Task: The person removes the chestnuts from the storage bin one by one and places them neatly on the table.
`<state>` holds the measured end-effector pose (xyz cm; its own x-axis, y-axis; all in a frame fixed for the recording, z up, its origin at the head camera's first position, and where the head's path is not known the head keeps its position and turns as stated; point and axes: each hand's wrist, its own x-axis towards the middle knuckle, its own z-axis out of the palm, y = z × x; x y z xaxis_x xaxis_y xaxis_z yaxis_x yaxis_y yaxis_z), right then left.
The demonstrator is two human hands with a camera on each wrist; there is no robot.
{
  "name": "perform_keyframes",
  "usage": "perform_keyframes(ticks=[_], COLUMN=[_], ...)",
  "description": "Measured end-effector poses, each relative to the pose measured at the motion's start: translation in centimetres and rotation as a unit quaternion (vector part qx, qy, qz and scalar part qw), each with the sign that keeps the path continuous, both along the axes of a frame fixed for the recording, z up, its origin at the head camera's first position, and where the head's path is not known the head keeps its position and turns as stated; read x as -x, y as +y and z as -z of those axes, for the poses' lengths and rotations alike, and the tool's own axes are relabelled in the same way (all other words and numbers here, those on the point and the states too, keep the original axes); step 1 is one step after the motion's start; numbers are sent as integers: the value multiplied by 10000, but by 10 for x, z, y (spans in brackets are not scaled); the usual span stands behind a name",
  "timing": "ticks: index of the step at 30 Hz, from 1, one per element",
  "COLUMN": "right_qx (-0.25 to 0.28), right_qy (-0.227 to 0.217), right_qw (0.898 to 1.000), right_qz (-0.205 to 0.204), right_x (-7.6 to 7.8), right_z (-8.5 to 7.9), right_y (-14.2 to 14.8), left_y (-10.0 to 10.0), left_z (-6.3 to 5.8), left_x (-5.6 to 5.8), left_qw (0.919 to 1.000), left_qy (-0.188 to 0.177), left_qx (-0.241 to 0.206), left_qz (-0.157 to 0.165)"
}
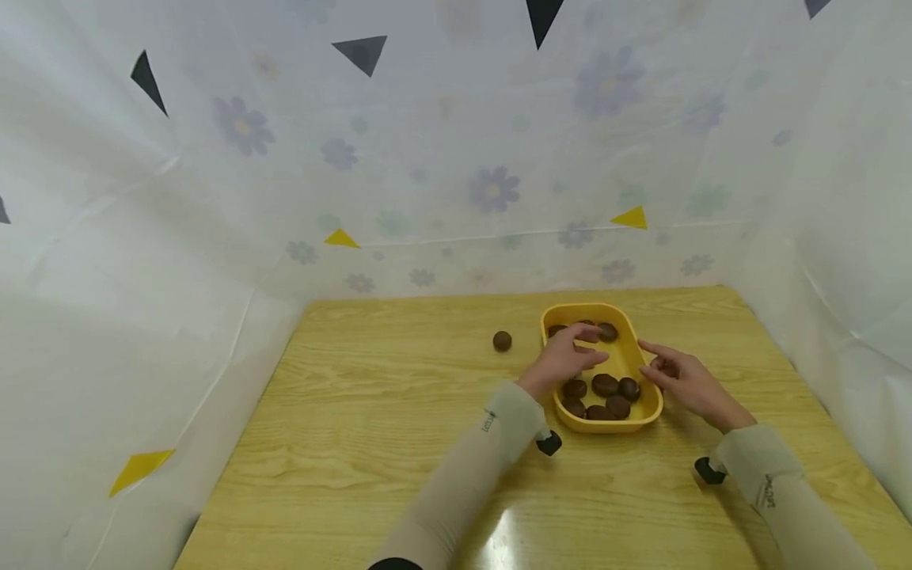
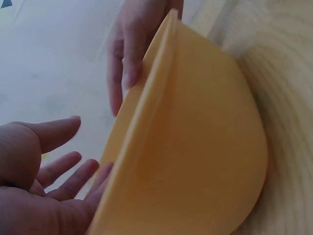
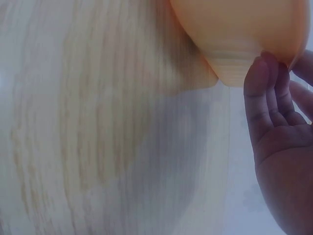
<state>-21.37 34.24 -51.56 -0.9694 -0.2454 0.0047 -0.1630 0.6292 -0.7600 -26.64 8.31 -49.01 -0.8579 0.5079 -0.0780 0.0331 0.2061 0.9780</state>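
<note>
A yellow container [image 1: 602, 426] with rounded corners stands on the table. Inside lie several round, dark-brown pieces that look like chestnuts [image 1: 605, 385], most of them at the near end. My left hand [image 1: 563, 360] reaches over the container's left rim, thumb and fingers apart; nothing shows between them in the left wrist view. On the opposite side my right hand [image 1: 689, 386] holds the rim, with thumb and index finger at its edge. Fingers [image 3: 257, 81] of that hand touch the outer wall in the right wrist view. One loose brown piece [image 1: 502, 341] lies left of the container.
The wood-grain table [image 1: 342, 443] stretches left of the container and in front of it. White plastic sheeting with a flower pattern [image 1: 427, 182] hangs behind the table, and plain sheeting [image 1: 855, 261] borders its sides.
</note>
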Motion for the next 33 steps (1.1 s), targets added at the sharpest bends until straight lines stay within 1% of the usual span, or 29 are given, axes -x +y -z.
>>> perform_keyframes(ticks=[3,5,11,16,19,26,33], right_qx=[34,65,75,59,91,130,87], right_qy=[0,-6,16,16,-10,-64,20], right_qw=[10000,10000,10000,10000,10000,9999,10000], right_qz=[-6,-15,-11,3,4,0,2], right_x=[0,0,-2,-3,-3,-3,-3], right_z=[-1,-2,-1,0,-1,1,-1], right_y=[-1,-1,0,2,2,3,3], left_y=[9,13,21,27,31,36,36], left_z=[3,4,4,6,9,15,14], left_x=[-6,-9,-15,-17,-18,-18,-17], left_qw=[9995,9985,9918,9855,9818,9746,9731], left_qy=[-143,-128,253,463,550,818,997], left_qx=[272,524,1254,1623,1811,2082,2061], left_qz=[-2,-44,-73,-151,-118,129,242])
